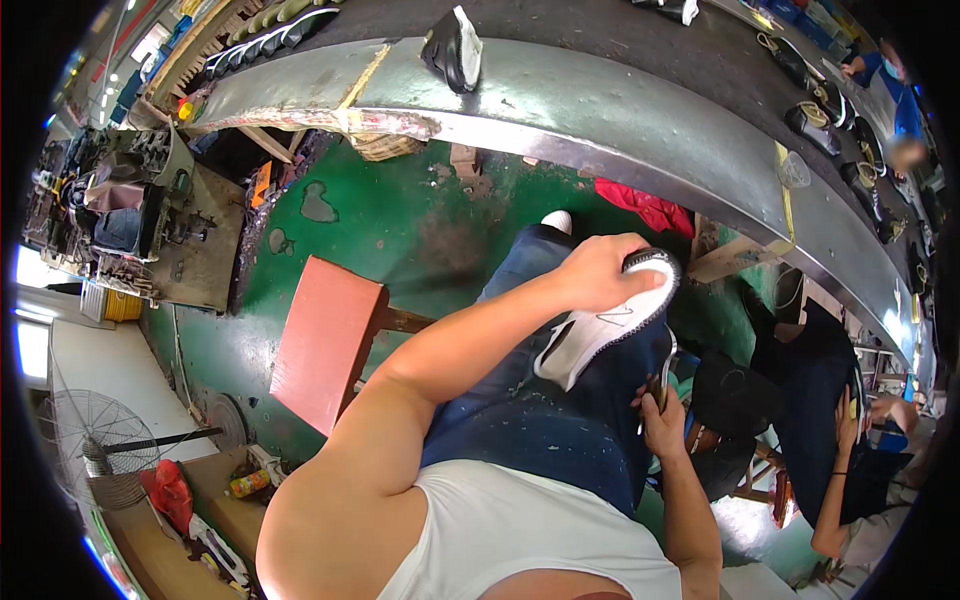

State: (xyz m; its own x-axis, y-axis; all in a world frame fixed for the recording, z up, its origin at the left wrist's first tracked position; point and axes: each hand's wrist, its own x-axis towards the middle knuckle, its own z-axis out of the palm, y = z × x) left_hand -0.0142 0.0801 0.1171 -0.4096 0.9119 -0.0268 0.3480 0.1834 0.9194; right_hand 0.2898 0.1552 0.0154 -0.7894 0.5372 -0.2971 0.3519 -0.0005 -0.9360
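Note:
Over my lap, my left hand is closed round the toe end of a light-coloured shoe. Its dark jagged edging runs round a white underside, and its heel end points toward my body. Lower and to the right, my right hand grips a slim hand tool with a curved metal end. The exact kind of tool is too small to tell. A small gap separates the tool from the shoe.
Ahead curves a metal-edged bench with a dark belt. A black shoe stands on its edge, and several shoes line the right. A reddish box is left of my legs, a wire fan further left. Another person's arm is at right.

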